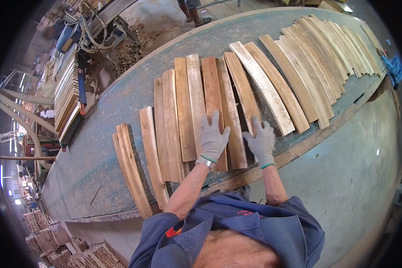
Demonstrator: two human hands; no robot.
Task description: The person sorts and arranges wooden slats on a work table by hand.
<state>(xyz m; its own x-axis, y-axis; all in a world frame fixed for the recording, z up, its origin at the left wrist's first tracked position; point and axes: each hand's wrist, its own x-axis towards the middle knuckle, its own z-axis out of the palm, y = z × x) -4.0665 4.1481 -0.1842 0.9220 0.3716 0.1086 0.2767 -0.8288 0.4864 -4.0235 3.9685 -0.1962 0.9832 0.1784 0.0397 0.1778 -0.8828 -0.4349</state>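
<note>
My left hand (213,137), in a pale grey work glove, lies with its fingers spread over the near part of a reddish-brown wooden board (211,85). A board with a dark edge (231,123) lies just right of it. My right hand (261,142), gloved the same way, rests at the near end of a light brown board (242,82), its fingers apart. Right of that hand lies a whitish board (265,91). More boards lie side by side on both sides of my hands.
The boards lie on a long, worn blue-green table (94,156). At its far right is a person in a blue sleeve (394,69); another person's legs (192,11) show beyond the table. Stacked boards (67,89) and hoses stand left, wood stacks (82,252) lower left.
</note>
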